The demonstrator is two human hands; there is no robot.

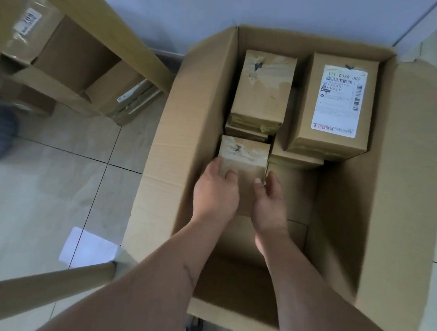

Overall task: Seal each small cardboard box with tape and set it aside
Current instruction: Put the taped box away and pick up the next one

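Both my hands reach down into a large open cardboard carton (195,117) on the floor. Between them is a small taped cardboard box (244,154), low in the carton's left half. My left hand (215,191) grips its left side, fingers curled over the top. My right hand (269,200) holds its right side, thumb on the top face. Behind it a taped small box (264,91) lies on a stack. To the right lies another small box with a white shipping label (335,103). No tape roll is visible.
The carton's near half shows its bare bottom (298,194). More cardboard boxes (72,59) sit under a wooden table at the upper left, behind a table leg (113,26). Another wooden leg (38,289) crosses the lower left over a tiled floor (63,180).
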